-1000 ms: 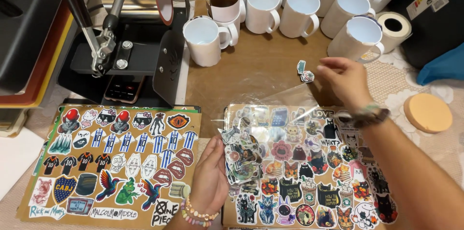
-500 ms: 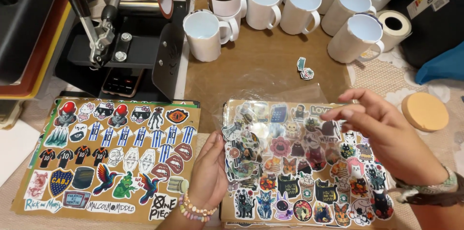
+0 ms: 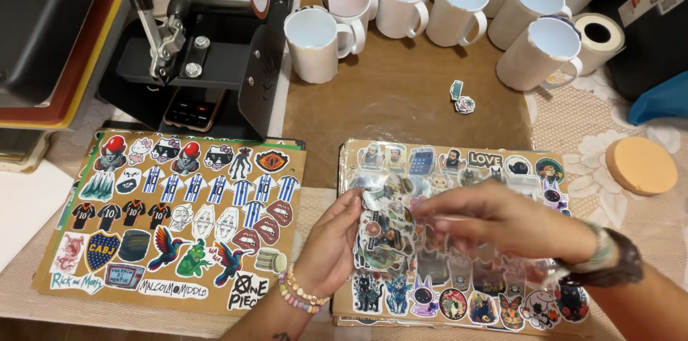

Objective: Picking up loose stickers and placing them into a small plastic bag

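Observation:
My left hand holds a small stack of colourful cut-out stickers over the left part of a brown sticker board. My right hand, blurred by motion, hovers over the same board with its fingertips at the stack. I cannot tell whether it pinches a sticker. A beaded bracelet is on my left wrist, and dark bands are on my right. A second brown sticker board, covered with jersey, lip and bird stickers, lies to the left.
A black mug heat press stands at the back left. Several white mugs crowd the back. Two loose stickers lie on brown paper. A tape roll and round cork coaster sit at the right.
My right hand came back from the loose stickers near the mugs and now meets the stack in my left hand. The left hand lifted the stack slightly.

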